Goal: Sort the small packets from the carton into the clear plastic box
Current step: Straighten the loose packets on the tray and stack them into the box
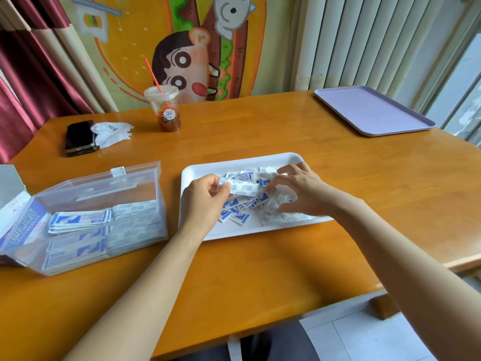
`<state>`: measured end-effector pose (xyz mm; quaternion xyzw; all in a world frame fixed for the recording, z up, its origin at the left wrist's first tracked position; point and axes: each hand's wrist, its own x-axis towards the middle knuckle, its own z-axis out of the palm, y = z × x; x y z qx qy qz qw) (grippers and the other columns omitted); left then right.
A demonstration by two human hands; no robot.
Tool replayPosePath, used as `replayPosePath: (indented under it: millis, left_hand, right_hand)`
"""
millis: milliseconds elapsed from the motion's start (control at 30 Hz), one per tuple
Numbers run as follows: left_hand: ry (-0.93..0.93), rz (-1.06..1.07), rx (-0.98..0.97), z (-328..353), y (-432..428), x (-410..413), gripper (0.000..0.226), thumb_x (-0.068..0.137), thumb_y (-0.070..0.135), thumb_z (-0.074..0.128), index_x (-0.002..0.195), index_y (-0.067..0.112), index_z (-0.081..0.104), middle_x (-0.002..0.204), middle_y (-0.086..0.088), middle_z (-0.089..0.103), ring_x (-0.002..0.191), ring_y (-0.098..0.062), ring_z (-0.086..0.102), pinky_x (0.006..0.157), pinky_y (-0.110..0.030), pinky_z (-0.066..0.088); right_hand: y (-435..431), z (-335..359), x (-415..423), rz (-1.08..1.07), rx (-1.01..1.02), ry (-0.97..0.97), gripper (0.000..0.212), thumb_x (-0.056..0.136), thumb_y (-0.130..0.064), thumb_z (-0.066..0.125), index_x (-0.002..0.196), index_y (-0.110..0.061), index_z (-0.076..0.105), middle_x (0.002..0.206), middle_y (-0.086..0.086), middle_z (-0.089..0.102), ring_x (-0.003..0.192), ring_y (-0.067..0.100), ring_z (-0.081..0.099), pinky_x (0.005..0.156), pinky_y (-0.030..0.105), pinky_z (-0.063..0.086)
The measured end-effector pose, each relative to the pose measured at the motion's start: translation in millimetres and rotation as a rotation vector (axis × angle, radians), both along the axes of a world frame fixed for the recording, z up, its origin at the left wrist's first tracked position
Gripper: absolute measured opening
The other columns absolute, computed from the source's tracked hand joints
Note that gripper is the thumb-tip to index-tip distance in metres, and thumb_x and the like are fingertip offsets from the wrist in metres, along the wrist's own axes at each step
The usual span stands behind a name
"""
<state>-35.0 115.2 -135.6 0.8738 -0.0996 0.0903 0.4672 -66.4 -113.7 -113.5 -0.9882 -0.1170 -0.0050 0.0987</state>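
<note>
Left hand pinches a thin stack of packets, right hand is in the pile: I'd flag slip risk.

The stack is held only by one end between thumb and fingertips. It sticks out sideways over the white tray, so I reckon a nudge from the right hand could fan it or drop it into the heap. Mixed faces in the pile could also mean a flipped packet goes into the wrong row. Left wrist is low, palm turned inward. The right hand is arched over the pile with fingers bent down onto the packets, and I can't tell if it grips one. The clear box sits open well to the left on the table, with rows of packets already in it. The carton is beside it.
</note>
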Motion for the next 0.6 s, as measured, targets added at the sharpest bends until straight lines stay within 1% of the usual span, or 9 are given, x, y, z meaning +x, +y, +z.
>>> replayPosePath:
  millis: [67, 133, 167, 233, 300, 367, 433, 500, 600]
  left_hand:
    - [0.022, -0.012, -0.032, -1.2, 0.8, -4.9, 0.038, 0.091, 0.03, 0.058, 0.059, 0.02, 0.041, 0.058, 0.006, 0.065, 0.058, -0.017, 0.064, 0.048, -0.029, 0.037]
    - [0.048, -0.028, -0.06, -0.6, 0.8, -9.0, 0.036, 0.092, 0.026, 0.056, 0.061, 0.019, 0.04, 0.066, 0.009, 0.072, 0.067, -0.026, 0.069, 0.054, -0.039, 0.051]
    - [0.055, -0.034, -0.064, -0.1, 0.8, -8.9, 0.033, 0.093, 0.025, 0.056, 0.064, 0.016, 0.042, 0.069, 0.01, 0.073, 0.067, -0.027, 0.069, 0.059, -0.044, 0.055]
    - [0.071, -0.049, -0.078, 0.3, 2.0, -10.2, 0.027, 0.094, 0.024, 0.055, 0.07, 0.011, 0.051, 0.071, 0.01, 0.073, 0.068, -0.019, 0.069, 0.066, -0.047, 0.056]
    - [0.096, -0.059, -0.084, 1.0, 3.2, -10.7, 0.019, 0.094, 0.022, 0.054, 0.08, 0.011, 0.062, 0.073, 0.009, 0.074, 0.069, -0.01, 0.07, 0.07, -0.045, 0.057]
    - [0.123, -0.067, -0.096, 1.1, 4.6, -11.5, 0.017, 0.094, 0.021, 0.054, 0.084, 0.012, 0.065, 0.074, 0.008, 0.074, 0.071, -0.009, 0.07, 0.072, -0.041, 0.058]
    - [0.175, -0.079, -0.113, 3.3, 5.5, -13.8, 0.018, 0.094, 0.02, 0.053, 0.086, 0.009, 0.065, 0.077, 0.005, 0.075, 0.073, -0.011, 0.071, 0.071, -0.035, 0.058]
    - [0.28, -0.127, -0.167, 7.1, 3.5, -17.4, 0.018, 0.095, 0.017, 0.051, 0.089, 0.007, 0.065, 0.081, 0.0, 0.075, 0.071, -0.016, 0.07, 0.067, -0.032, 0.055]
    - [0.403, -0.206, -0.299, 13.3, -1.1, -23.1, 0.015, 0.097, 0.011, 0.051, 0.093, 0.01, 0.065, 0.083, -0.006, 0.074, 0.069, -0.022, 0.07, 0.068, -0.034, 0.056]
  right_hand:
    - [2.0, -2.3, -0.8, 0.006, -0.02, 0.002, 0.041, 0.077, -0.04, 0.072, 0.116, -0.04, 0.06, 0.136, 0.001, 0.041, 0.124, 0.025, 0.033, 0.106, 0.033, 0.028]
    - [4.5, -3.6, -0.9, -0.008, -0.004, -0.017, 0.038, 0.076, -0.04, 0.073, 0.113, -0.04, 0.062, 0.134, 0.001, 0.044, 0.121, 0.025, 0.035, 0.105, 0.035, 0.031]
    - [4.8, -4.6, 0.7, -0.014, 0.001, -0.028, 0.038, 0.075, -0.042, 0.074, 0.111, -0.038, 0.063, 0.131, 0.0, 0.047, 0.119, 0.025, 0.038, 0.103, 0.035, 0.033]
    - [6.0, -6.3, 2.2, -0.015, 0.018, -0.05, 0.037, 0.072, -0.047, 0.076, 0.106, -0.037, 0.064, 0.124, -0.002, 0.052, 0.116, 0.025, 0.042, 0.099, 0.036, 0.035]
    - [7.3, -7.9, 2.5, -0.048, 0.056, -0.091, 0.037, 0.07, -0.049, 0.076, 0.103, -0.036, 0.065, 0.121, -0.004, 0.054, 0.115, 0.023, 0.043, 0.091, 0.033, 0.033]
    - [8.3, -8.0, 1.7, -0.107, 0.122, -0.154, 0.036, 0.071, -0.049, 0.076, 0.102, -0.034, 0.064, 0.12, -0.005, 0.054, 0.116, 0.021, 0.042, 0.084, 0.03, 0.026]
    - [11.0, -6.2, 1.4, -0.132, 0.262, -0.183, 0.037, 0.072, -0.046, 0.077, 0.102, -0.029, 0.065, 0.119, -0.005, 0.058, 0.116, 0.019, 0.045, 0.086, 0.032, 0.033]
    - [16.7, -2.4, -1.7, -0.097, 0.415, -0.169, 0.038, 0.072, -0.042, 0.078, 0.102, -0.023, 0.065, 0.111, -0.005, 0.064, 0.109, 0.018, 0.054, 0.09, 0.04, 0.044]
    - [32.4, -1.2, -8.7, -0.025, 0.463, -0.12, 0.039, 0.072, -0.042, 0.079, 0.102, -0.021, 0.065, 0.106, -0.006, 0.067, 0.102, 0.014, 0.06, 0.089, 0.041, 0.047]
